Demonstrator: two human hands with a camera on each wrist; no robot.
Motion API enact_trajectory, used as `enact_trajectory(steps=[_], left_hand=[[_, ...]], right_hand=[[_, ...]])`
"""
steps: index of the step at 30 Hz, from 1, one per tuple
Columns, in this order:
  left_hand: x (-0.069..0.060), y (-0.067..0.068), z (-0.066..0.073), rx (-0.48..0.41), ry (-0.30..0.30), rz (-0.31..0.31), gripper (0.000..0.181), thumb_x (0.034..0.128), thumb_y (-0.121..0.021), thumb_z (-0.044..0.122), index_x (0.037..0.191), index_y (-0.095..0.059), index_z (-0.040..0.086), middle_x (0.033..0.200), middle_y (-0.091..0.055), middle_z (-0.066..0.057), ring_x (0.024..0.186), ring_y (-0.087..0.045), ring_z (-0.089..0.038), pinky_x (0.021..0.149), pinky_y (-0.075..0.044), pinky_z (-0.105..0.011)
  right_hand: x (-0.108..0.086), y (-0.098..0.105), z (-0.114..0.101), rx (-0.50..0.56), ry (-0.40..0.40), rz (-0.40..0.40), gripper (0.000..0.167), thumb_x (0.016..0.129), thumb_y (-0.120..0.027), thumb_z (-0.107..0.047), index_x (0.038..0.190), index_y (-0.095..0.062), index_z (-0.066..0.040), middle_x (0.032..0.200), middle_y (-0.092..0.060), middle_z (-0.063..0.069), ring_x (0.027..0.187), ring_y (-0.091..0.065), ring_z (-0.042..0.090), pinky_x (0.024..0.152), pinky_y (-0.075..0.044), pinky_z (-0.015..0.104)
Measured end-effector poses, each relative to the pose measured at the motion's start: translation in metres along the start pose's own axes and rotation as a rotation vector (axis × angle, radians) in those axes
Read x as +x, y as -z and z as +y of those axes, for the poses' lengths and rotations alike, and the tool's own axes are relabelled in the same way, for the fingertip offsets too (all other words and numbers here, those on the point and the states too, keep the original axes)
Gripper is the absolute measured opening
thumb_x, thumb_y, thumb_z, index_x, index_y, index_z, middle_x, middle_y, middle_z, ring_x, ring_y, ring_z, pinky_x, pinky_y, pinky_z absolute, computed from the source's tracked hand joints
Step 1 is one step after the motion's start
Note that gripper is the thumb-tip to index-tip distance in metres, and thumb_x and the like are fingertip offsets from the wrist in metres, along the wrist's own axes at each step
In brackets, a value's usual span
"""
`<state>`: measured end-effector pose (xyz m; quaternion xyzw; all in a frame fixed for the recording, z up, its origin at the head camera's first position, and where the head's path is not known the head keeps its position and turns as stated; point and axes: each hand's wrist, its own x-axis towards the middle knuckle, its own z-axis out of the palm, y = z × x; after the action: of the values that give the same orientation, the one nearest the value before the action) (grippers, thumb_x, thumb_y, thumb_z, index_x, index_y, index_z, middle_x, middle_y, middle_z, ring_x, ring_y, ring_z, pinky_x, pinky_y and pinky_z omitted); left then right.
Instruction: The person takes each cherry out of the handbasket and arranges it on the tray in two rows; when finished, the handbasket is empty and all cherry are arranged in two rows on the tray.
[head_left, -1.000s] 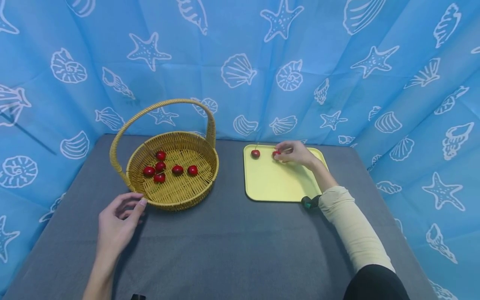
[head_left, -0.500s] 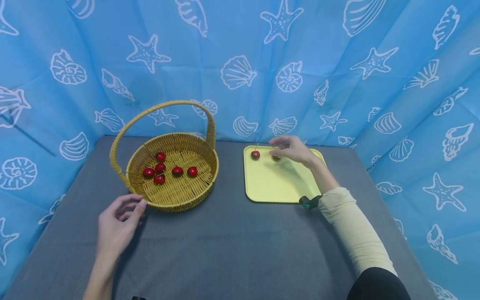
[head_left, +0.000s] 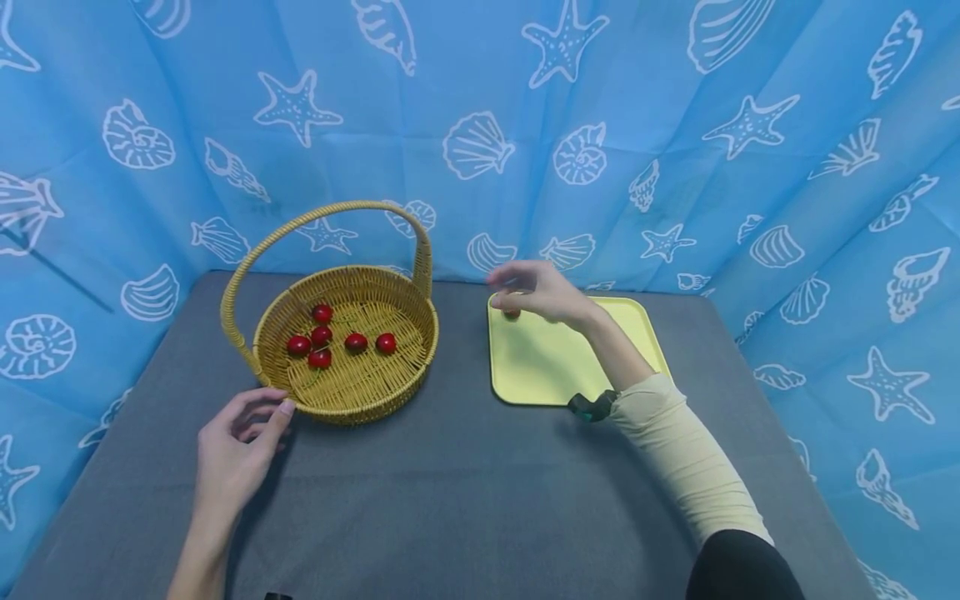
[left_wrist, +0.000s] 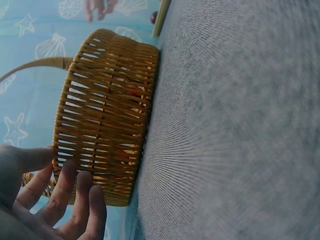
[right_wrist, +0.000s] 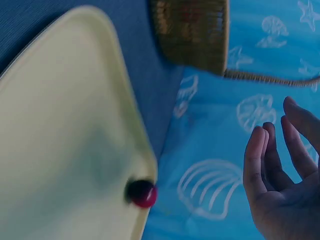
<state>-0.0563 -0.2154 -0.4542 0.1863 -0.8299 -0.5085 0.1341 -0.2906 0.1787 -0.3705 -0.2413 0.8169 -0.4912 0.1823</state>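
My left hand [head_left: 236,442] is at the near left rim of a round wicker basket [head_left: 360,410]. Its thumb and index finger pinch the rim, while the other fingers curl loosely beside the woven wall in the left wrist view. Several dark red cherries [head_left: 356,342] lie inside the basket. My right hand [head_left: 551,296] hovers above a pale yellow tray [head_left: 551,387], fingers loosely bent. The right wrist view shows nothing between them. One cherry [right_wrist: 143,194] sits at the tray's back edge, partly covered by that hand in the head view. A second cherry's spot is hidden there.
The basket's tall arched handle [head_left: 330,208] rises above it at the back. A grey cloth [head_left: 450,492] covers the table. Behind stands a blue curtain [head_left: 480,83] with white shells and starfish, which also runs along both sides.
My right hand let go of the right-hand cherry on the tray, rose a little and moved left towards the other cherry. My left hand and the basket have stayed put.
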Motion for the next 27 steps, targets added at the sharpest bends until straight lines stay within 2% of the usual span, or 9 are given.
enact_trajectory(steps=[3,5,7,9,12,16,20,22,27], left_hand=[[0.000,0.000,0.000,0.007,-0.002,0.001,0.030,0.1033,-0.077,0.027,0.129,-0.072,0.012,0.108,-0.076,0.002,0.076,-0.070,0.003,0.063,-0.063,-0.018],[0.000,0.000,0.000,0.014,0.000,0.001,0.031,0.1034,-0.077,0.027,0.129,-0.072,0.012,0.110,-0.077,-0.003,0.076,-0.070,0.003,0.063,-0.063,-0.018],[0.000,0.000,0.001,0.017,0.000,0.000,0.031,0.1036,-0.077,0.027,0.129,-0.072,0.012,0.112,-0.077,-0.005,0.076,-0.070,0.003,0.063,-0.063,-0.017],[-0.001,0.000,0.001,0.017,0.000,0.000,0.030,0.1037,-0.076,0.027,0.129,-0.072,0.012,0.112,-0.077,-0.006,0.076,-0.070,0.003,0.063,-0.063,-0.017],[-0.001,0.000,0.001,0.017,-0.002,0.004,0.030,0.1039,-0.076,0.027,0.129,-0.072,0.011,0.113,-0.076,-0.005,0.077,-0.070,0.003,0.063,-0.063,-0.017],[-0.001,0.000,0.001,0.017,-0.006,0.009,0.029,0.1040,-0.076,0.026,0.129,-0.072,0.011,0.115,-0.076,-0.007,0.078,-0.070,0.001,0.063,-0.062,-0.017],[-0.001,0.000,0.001,0.014,-0.013,0.008,0.029,0.1039,-0.076,0.026,0.129,-0.072,0.011,0.116,-0.076,-0.007,0.078,-0.071,0.001,0.063,-0.062,-0.017],[-0.001,0.000,0.000,0.015,-0.015,0.002,0.030,0.1043,-0.076,0.027,0.130,-0.072,0.012,0.115,-0.075,-0.005,0.078,-0.071,0.001,0.063,-0.062,-0.017],[-0.002,0.001,-0.002,0.019,-0.022,-0.009,0.031,0.1053,-0.074,0.029,0.131,-0.071,0.013,0.114,-0.073,0.001,0.081,-0.070,0.002,0.065,-0.062,-0.016]], right_hand=[[0.006,-0.011,-0.010,0.005,0.049,-0.036,0.036,0.099,-0.080,-0.011,0.133,-0.071,-0.008,0.119,-0.074,0.014,0.082,-0.068,0.015,0.063,-0.056,0.029],[0.010,-0.018,-0.016,-0.004,0.068,-0.051,0.036,0.098,-0.080,-0.011,0.133,-0.072,-0.008,0.120,-0.074,0.013,0.085,-0.067,0.016,0.058,-0.048,0.027],[0.016,-0.026,-0.020,-0.022,0.100,-0.067,0.036,0.099,-0.080,-0.011,0.133,-0.072,-0.007,0.123,-0.075,0.013,0.091,-0.069,0.017,0.061,-0.050,0.025],[0.021,-0.034,-0.024,-0.033,0.134,-0.083,0.036,0.098,-0.080,-0.009,0.133,-0.072,-0.004,0.125,-0.076,0.015,0.100,-0.074,0.021,0.070,-0.058,0.024],[0.029,-0.046,-0.030,-0.009,0.180,-0.126,0.038,0.098,-0.079,-0.005,0.134,-0.070,0.002,0.131,-0.074,0.024,0.110,-0.076,0.026,0.098,-0.064,0.030],[0.039,-0.059,-0.040,0.014,0.222,-0.172,0.040,0.097,-0.080,-0.005,0.134,-0.069,0.004,0.134,-0.072,0.025,0.113,-0.076,0.025,0.107,-0.063,0.039],[0.052,-0.072,-0.051,0.019,0.251,-0.215,0.038,0.097,-0.080,-0.006,0.133,-0.071,0.000,0.133,-0.074,0.017,0.116,-0.075,0.023,0.112,-0.061,0.038],[0.060,-0.079,-0.056,0.028,0.254,-0.243,0.038,0.097,-0.081,-0.007,0.133,-0.070,0.000,0.134,-0.074,0.017,0.117,-0.075,0.024,0.112,-0.060,0.037],[0.078,-0.096,-0.067,0.021,0.245,-0.310,0.036,0.099,-0.080,-0.010,0.133,-0.071,-0.004,0.134,-0.074,0.013,0.120,-0.073,0.021,0.109,-0.061,0.031]])
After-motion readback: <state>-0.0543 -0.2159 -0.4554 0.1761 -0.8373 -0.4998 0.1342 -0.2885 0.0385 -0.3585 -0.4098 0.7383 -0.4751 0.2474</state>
